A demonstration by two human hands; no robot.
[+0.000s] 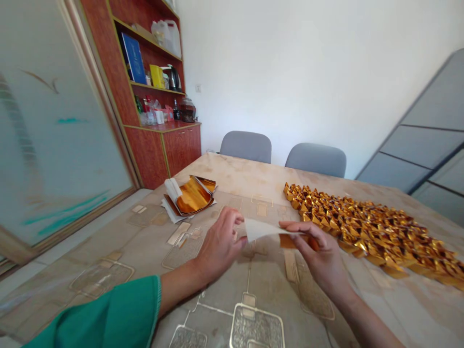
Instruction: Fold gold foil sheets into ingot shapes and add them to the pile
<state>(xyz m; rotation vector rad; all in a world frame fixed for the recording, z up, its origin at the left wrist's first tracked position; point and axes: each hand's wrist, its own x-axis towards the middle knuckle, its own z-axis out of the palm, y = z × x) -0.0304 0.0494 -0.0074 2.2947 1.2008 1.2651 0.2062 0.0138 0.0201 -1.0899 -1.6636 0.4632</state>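
Between my two hands, above the table, is a sheet of gold foil paper [266,230] with its pale back showing and a strip of gold below its right part. My left hand [225,237] has its fingers closed at the sheet's left edge. My right hand [317,249] pinches the right end between thumb and fingers. A loose stack of gold foil sheets [195,194], some curled with pale backs up, lies beyond my left hand. To the right of my right hand, rows of folded gold foil pieces [362,222] stand packed together.
A patterned cloth covers the table [213,309]. Two grey chairs [246,146] [315,158] stand at its far edge by the white wall. A reddish wooden cabinet [145,150] with bottles and a kettle is at the back left. A frosted glass door [61,121] is at the left.
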